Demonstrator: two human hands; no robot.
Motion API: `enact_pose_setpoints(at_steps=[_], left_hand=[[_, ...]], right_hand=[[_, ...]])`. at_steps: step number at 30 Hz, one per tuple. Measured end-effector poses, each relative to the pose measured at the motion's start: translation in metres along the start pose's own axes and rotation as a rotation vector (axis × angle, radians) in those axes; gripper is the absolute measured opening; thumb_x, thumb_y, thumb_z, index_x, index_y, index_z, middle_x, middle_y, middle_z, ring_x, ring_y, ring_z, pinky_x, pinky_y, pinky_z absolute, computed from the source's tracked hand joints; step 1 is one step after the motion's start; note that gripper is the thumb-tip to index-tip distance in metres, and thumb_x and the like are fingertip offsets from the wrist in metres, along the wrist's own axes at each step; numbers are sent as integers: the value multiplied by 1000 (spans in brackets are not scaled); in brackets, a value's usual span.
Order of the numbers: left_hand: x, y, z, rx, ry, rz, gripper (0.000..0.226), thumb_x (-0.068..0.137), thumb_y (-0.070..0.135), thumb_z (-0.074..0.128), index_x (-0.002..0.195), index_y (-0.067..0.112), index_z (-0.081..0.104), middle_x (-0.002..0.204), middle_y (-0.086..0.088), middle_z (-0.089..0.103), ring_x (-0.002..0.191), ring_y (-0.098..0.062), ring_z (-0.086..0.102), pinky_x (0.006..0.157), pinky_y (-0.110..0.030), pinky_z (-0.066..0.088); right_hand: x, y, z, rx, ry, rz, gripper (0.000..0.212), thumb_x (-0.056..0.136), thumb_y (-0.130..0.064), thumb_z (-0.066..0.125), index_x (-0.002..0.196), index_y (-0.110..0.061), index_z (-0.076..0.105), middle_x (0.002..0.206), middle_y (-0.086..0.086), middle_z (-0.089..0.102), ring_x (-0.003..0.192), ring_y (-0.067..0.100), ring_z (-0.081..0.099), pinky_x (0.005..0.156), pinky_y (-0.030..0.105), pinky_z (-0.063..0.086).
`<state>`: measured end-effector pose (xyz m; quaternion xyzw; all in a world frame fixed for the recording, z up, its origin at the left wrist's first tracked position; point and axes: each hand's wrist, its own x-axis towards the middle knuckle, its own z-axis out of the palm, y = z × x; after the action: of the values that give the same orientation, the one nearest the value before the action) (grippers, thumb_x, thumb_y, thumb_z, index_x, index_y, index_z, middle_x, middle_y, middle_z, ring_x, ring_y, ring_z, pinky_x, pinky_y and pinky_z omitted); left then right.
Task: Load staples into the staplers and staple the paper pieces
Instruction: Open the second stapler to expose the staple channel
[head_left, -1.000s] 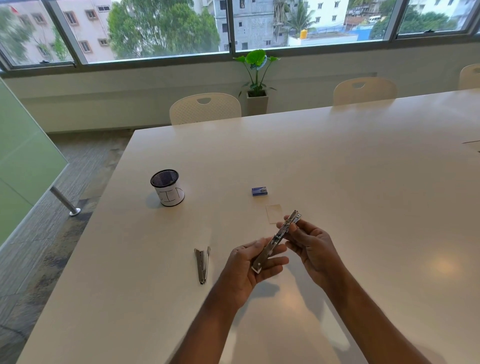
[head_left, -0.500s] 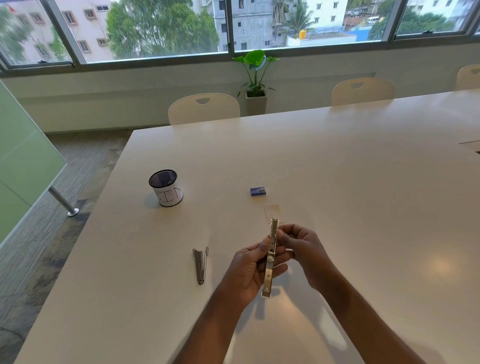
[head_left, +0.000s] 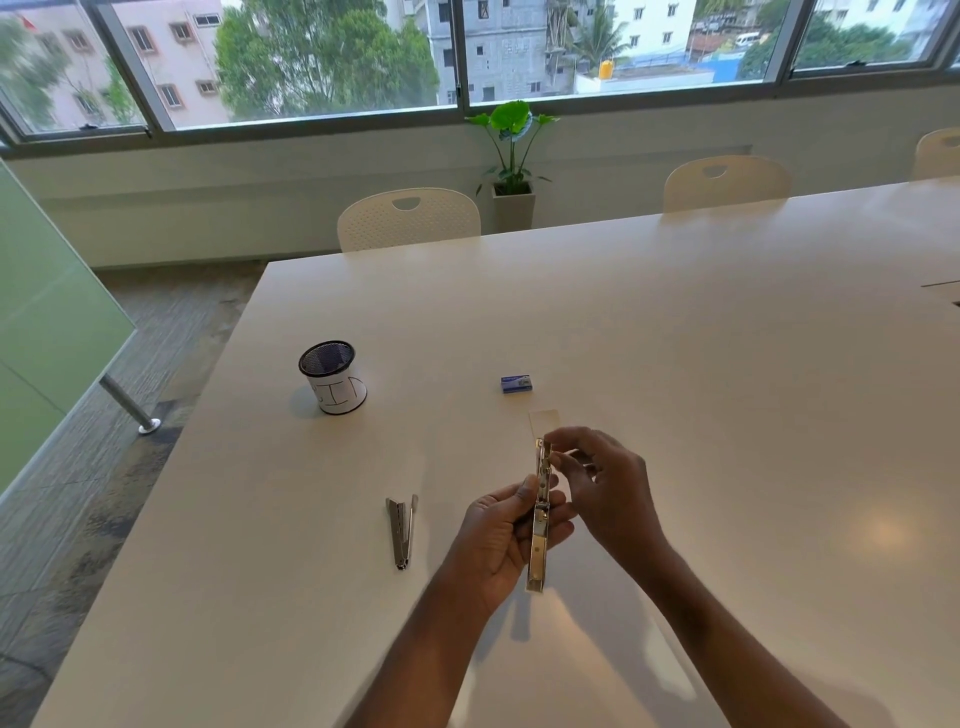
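Two staplers are in play, and you have one of them up off the table (head_left: 727, 364). The opened stapler (head_left: 540, 519), swung out into one long strip, is held on end nearer you than the staple box (head_left: 516, 383), and the paper piece (head_left: 544, 418) lies flat between the box and your hands. Your left hand (head_left: 506, 535) wraps its fingers and thumb round the stapler's middle. Your right hand (head_left: 608, 488) has its fingers curled, thumb and forefinger pinching at the stapler's far end; whether a staple strip sits between them is too small to tell. This looks like the loading step. Next you will likely need to seat staples in the channel and fold the stapler closed. The second stapler (head_left: 401, 530) lies left of the box and nearer you, untouched.
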<state>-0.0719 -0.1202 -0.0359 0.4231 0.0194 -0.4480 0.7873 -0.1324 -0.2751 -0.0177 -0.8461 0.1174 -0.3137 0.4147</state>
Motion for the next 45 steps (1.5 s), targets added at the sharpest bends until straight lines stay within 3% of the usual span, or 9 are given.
enact_pose_setpoints(at_steps=[11, 18, 28, 33, 37, 42, 45], left_hand=[[1, -6, -1, 25, 14, -5, 28, 105, 15, 65, 120, -3, 79, 117, -30, 78, 100, -38, 83, 82, -44, 69], [1, -4, 0, -17, -17, 7, 31, 97, 20, 70, 114, -4, 81, 105, -26, 80, 88, -34, 84, 80, -44, 70], [1, -4, -6, -48, -25, -17, 31, 100, 21, 70, 117, -3, 80, 104, -25, 81, 90, -32, 84, 81, -44, 69], [1, -2, -7, -54, -15, -41, 34, 105, 17, 65, 126, -9, 71, 104, -29, 79, 91, -36, 84, 80, -47, 69], [-3, 0, -4, -41, -2, -37, 28, 108, 13, 59, 122, -9, 70, 99, -28, 80, 86, -35, 84, 75, -45, 69], [-5, -2, -4, -23, 42, -30, 28, 110, 11, 56, 121, -9, 71, 103, -28, 78, 86, -35, 84, 74, -45, 70], [-4, -2, -7, -42, 77, -26, 29, 108, 15, 59, 118, -8, 72, 97, -25, 79, 82, -33, 83, 73, -45, 70]], right_hand=[[4, -7, -4, -4, -85, 51, 30, 96, 17, 65, 101, -11, 74, 105, -3, 70, 97, 7, 70, 80, 14, 58], [3, -13, -5, -11, -144, 74, 27, 96, 15, 63, 100, -10, 72, 103, -1, 68, 93, 12, 69, 75, 14, 57], [-1, -14, -3, 2, -224, 81, 18, 100, 4, 68, 101, -14, 71, 105, -8, 65, 100, -2, 65, 76, 11, 56], [-3, -14, -2, 13, -263, 99, 16, 102, -1, 68, 102, -16, 72, 107, -8, 64, 97, 5, 67, 80, 19, 60], [-3, -16, -1, 1, -308, 88, 15, 103, 0, 64, 103, -13, 69, 108, -4, 63, 99, 12, 67, 83, 26, 63], [-1, -14, -4, -49, -403, 120, 32, 98, 12, 54, 95, -19, 62, 106, -4, 60, 97, 16, 63, 74, 26, 60], [-1, -15, -8, -64, -448, 98, 49, 91, 18, 51, 87, -30, 57, 107, -4, 59, 97, 18, 61, 77, 32, 59]])
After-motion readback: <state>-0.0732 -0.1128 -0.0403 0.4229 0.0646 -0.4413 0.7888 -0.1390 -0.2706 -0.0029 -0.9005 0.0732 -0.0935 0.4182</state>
